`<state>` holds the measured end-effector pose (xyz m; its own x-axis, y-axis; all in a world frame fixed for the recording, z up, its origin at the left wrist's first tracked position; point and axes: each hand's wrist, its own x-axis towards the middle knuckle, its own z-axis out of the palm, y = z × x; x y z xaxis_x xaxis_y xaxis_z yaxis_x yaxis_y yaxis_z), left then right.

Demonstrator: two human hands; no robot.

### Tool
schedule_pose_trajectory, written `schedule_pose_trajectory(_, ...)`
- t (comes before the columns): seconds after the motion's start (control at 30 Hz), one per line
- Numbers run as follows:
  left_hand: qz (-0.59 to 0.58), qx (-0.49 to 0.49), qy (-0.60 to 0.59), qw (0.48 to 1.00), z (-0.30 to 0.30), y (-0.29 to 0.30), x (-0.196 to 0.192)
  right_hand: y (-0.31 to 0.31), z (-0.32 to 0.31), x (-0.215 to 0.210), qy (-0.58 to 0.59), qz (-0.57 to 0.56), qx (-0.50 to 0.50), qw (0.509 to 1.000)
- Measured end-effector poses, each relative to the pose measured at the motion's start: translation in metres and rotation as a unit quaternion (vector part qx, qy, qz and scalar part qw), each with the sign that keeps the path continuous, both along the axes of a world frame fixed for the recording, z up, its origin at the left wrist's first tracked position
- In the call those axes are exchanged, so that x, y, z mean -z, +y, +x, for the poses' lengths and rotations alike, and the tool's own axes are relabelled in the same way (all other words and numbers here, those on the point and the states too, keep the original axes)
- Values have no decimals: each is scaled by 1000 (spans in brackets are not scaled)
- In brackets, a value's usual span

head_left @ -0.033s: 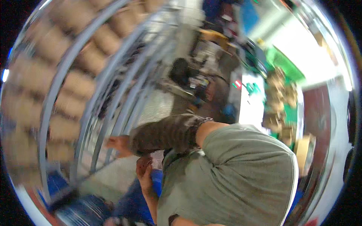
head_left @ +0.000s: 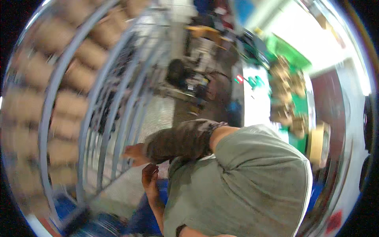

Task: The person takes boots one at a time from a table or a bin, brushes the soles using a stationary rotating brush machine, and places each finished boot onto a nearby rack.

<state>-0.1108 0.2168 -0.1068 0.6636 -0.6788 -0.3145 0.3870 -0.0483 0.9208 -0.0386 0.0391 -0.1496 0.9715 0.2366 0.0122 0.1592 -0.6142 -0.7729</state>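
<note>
My right hand (head_left: 136, 154), on the arm with a dark patterned sleeve cover (head_left: 179, 140), reaches left toward a grey metal railing (head_left: 104, 138). It is blurred, but its fingers look stretched out and no held thing shows. Just below it, my left hand (head_left: 150, 176) is raised on a bare forearm, in front of my grey-green shirt (head_left: 233, 185). Its fingers are curled; whether anything is inside them is hidden. The two hands are close together. I cannot tell if the right fingers touch the railing.
Blurred brown bundles or boxes (head_left: 65, 106) are stacked behind the railing. At upper right stands a white-topped bench (head_left: 254, 106) with brown pieces (head_left: 282, 91) on green. A cardboard box (head_left: 319, 144) is at its near end. Dark equipment (head_left: 179, 75) stands beyond, and blue containers (head_left: 65, 207) lie lower left.
The view has turned, so the bench and equipment sit farther left. My right hand has shifted right in the picture, closer to my left hand, which has barely moved.
</note>
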Motion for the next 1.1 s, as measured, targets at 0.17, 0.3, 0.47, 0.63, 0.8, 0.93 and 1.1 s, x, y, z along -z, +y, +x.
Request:
schedule_pose_trajectory(0.17, 124, 360, -32, 924, 2, -77, 41, -128, -233, 79, 329, -58, 215, 918)
schedule_pose_trajectory(0.3, 242, 560, -166, 775, -24, -191, 36, -160, -363, 23, 230, 83, 501, 830)
schedule_pose_trajectory(0.47, 217, 709, -281, 609, -117, -353, 21, -141, -486, 43, 224, 218, 625, 715)
schedule_pose_trajectory(0.63, 121, 834, -316, 436, -210, -424, 27, -55, -545, 44, 134, 232, 843, 467)
schedule_pose_trajectory(0.8, 47, 910, -319, 261, -272, -423, 60, 65, -524, 75, 112, 337, 916, 189)
schedule_pose_trajectory(0.93, -24, 936, -331, 115, -315, -417, 81, 138, -476, 62, 127, 376, 918, 1)
schedule_pose_trajectory(1.1, -104, 930, -331, 124, -373, -404, 77, 191, -484, 78, 157, 349, 918, -100)
